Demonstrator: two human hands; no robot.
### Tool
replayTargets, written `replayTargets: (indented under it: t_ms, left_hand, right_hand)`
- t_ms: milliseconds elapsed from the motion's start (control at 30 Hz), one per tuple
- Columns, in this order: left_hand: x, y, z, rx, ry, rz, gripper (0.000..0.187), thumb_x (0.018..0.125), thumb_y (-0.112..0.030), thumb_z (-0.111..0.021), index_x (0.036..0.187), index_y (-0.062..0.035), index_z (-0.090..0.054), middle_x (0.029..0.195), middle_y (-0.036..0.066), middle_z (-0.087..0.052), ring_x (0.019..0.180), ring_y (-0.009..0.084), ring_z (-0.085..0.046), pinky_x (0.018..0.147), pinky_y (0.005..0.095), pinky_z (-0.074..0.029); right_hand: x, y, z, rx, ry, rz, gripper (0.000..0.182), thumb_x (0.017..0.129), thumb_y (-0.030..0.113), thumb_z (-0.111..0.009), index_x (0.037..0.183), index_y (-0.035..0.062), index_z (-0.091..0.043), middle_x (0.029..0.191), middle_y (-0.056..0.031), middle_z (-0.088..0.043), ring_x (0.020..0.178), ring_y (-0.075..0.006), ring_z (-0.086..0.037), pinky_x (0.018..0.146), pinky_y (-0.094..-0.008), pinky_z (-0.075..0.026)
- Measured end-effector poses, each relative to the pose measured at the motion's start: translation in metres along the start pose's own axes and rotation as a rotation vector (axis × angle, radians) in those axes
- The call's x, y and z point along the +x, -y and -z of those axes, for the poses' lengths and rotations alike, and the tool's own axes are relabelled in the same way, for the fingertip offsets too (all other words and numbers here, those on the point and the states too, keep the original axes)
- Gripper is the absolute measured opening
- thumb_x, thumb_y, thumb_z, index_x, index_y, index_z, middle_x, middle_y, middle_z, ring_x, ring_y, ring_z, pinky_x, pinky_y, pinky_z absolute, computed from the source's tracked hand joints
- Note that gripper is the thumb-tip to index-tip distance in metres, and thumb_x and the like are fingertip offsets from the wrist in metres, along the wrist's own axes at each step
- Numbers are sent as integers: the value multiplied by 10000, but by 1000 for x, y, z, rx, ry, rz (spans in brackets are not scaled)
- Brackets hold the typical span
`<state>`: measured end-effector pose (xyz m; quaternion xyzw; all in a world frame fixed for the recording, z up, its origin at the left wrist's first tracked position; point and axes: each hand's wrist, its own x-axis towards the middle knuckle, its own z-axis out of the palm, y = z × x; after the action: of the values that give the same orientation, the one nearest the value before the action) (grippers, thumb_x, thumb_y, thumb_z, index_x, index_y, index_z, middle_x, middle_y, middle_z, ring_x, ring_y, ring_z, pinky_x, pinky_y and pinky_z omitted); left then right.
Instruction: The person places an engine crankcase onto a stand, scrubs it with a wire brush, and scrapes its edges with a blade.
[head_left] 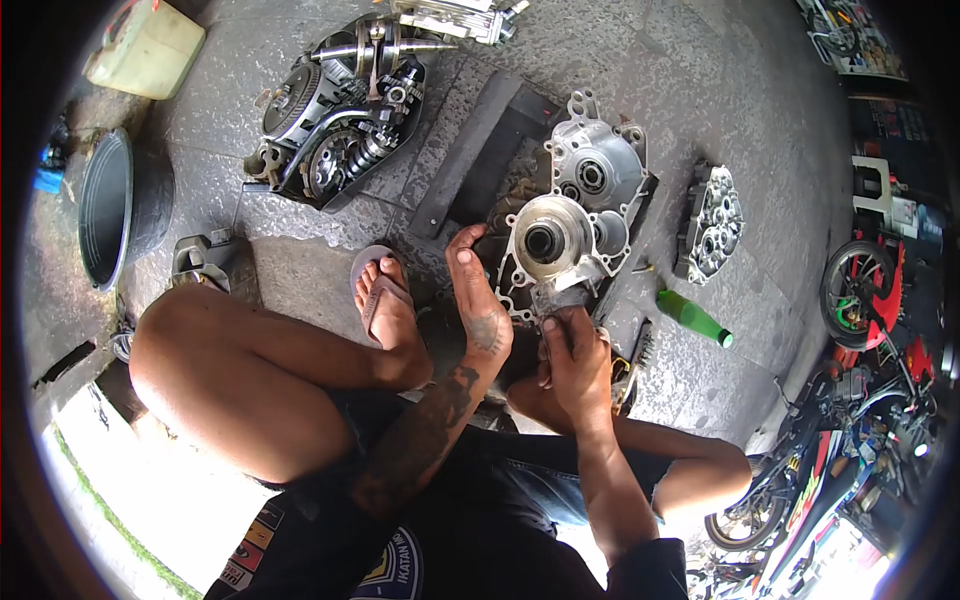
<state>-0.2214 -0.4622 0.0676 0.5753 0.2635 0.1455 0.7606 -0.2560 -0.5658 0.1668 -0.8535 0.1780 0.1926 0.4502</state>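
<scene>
A silvery engine crankcase half (pixel 565 235) lies in front of me, with round bearing seats and a raised circular bore. My left hand (pixel 476 285) is held upright along its left edge, fingers stretched out and slightly bent at the tips. Closed at the case's near edge is my right hand (pixel 578 362), thumb and fingers pinching a dark grey flat piece (pixel 568 299) that lies against the metal. The exact kind of this piece I cannot tell. Beneath the crankcase is a dark frame (pixel 470 150).
An opened engine assembly (pixel 345 115) with gears sits at the upper left. Another metal casing (pixel 712 225) and a green bottle (pixel 694 318) lie to the right. A black bucket (pixel 128 210) and a pale jerrycan (pixel 147 50) stand at left; motorcycles (pixel 800 500) at right.
</scene>
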Motion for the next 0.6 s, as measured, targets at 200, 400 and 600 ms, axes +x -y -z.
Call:
replayTargets:
  t_ms: [200,400,600]
  left_hand:
    - [0,-6,3,52,31,-3,548,1093,-422,-241,1226,29,-522,1260,153,-495,1246,267,-438,1112,374,-275]
    - [1,-16,6,80,64,31,509,1095,-397,-271,1228,20,-532,1250,152,-501,1233,252,-445,1097,357,-289]
    - [7,-23,15,184,128,-44,452,1094,-359,-318,1204,6,-561,1206,139,-533,1167,250,-491,1049,348,-338]
  right_hand:
    - [-15,-10,17,-83,122,123,102,961,96,-601,984,8,-554,656,-100,-638,558,-162,-628,537,-319,-479]
    - [-23,-28,15,46,-82,1,182,967,121,-569,1092,-2,-521,731,-115,-629,639,-208,-632,631,-337,-487]
    - [-14,-22,6,-397,-196,413,176,979,130,-556,1117,21,-542,844,-188,-664,816,-418,-660,722,-422,-507]
